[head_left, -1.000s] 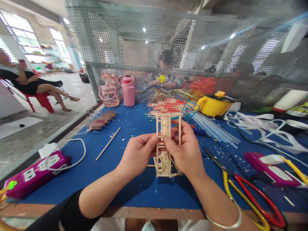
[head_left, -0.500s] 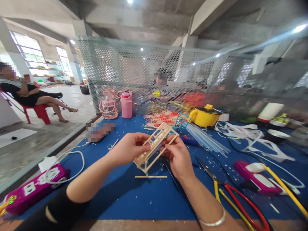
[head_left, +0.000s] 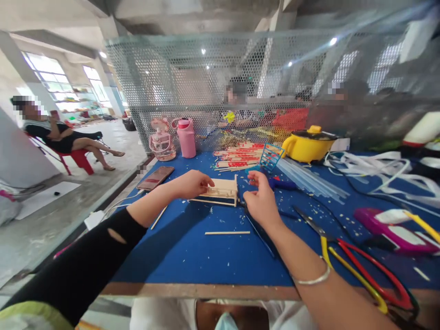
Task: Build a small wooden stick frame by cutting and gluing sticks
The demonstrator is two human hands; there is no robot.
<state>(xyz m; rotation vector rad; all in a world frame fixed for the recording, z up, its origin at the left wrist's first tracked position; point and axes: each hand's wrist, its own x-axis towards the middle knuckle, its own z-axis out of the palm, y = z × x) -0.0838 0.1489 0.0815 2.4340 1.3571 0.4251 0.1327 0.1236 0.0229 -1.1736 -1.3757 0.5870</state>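
A small pale wooden stick frame with a flat panel sits on the blue tabletop, its long side lying across my view. My left hand is at its left end, fingers bent over the panel and sticks; part of that grip is hidden. To the right of the frame, my right hand is raised with thumb and fingers apart and nothing between them. A single loose wooden stick lies nearer to me. Behind my right hand is a blue lattice piece.
Red-marked sticks, clear rods and a yellow pot stand toward the mesh screen. Scissors and red-handled pliers lie at right. A phone and pink bottle are at left. A person sits beyond.
The wooden frame, held tilted between both hands before, has been lowered flat onto the table. My right hand has let go of it and moved clear. The view has shifted.
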